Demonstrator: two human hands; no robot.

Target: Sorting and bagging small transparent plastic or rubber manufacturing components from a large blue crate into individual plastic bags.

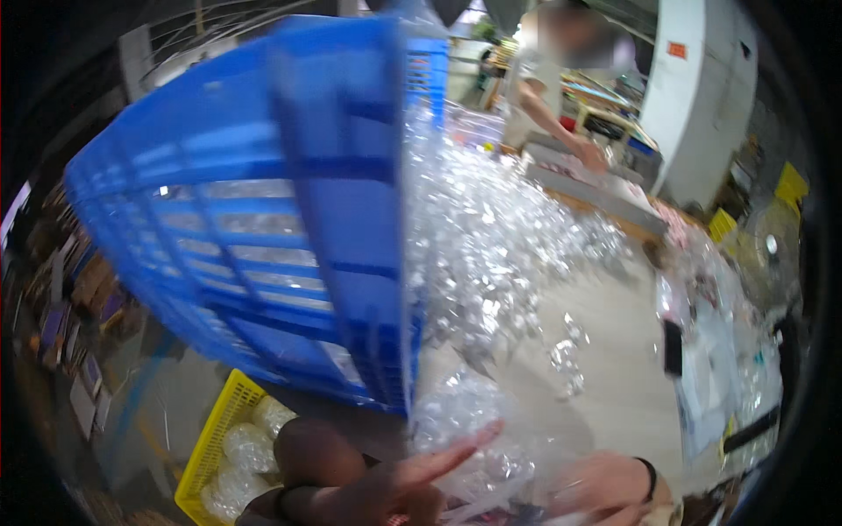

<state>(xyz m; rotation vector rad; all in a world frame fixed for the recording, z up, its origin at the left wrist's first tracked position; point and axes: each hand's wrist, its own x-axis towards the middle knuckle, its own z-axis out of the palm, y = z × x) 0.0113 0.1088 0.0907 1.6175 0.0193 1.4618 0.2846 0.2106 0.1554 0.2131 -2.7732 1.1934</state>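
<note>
- A large blue slatted plastic crate is tipped steeply on its side and fills the upper left and middle of the view, its open mouth facing right.
- A clear plastic bag full of small transparent plastic pieces hangs out of the crate's mouth; the glittering pieces spread to the right over the pale table top, and a few lie loose near the middle of it.
- The left hand comes in from the lower edge with the fingers spread and straight, the fingertips pressing against the lower bulge of the clear bag, just beneath the crate's bottom corner.
- The right hand sits at the lower edge behind the bag film, a dark band on its wrist; it touches the bag, but I cannot tell whether its fingers are curled or flat, since the film blurs them.
- A yellow mesh basket stands below the crate at lower left, holding rounded clear bags.
- Another person stands at the far end of the table, 1 hand reaching down to a long grey tray.
- More clear plastic wrapping is heaped along the right edge of the table.
</note>
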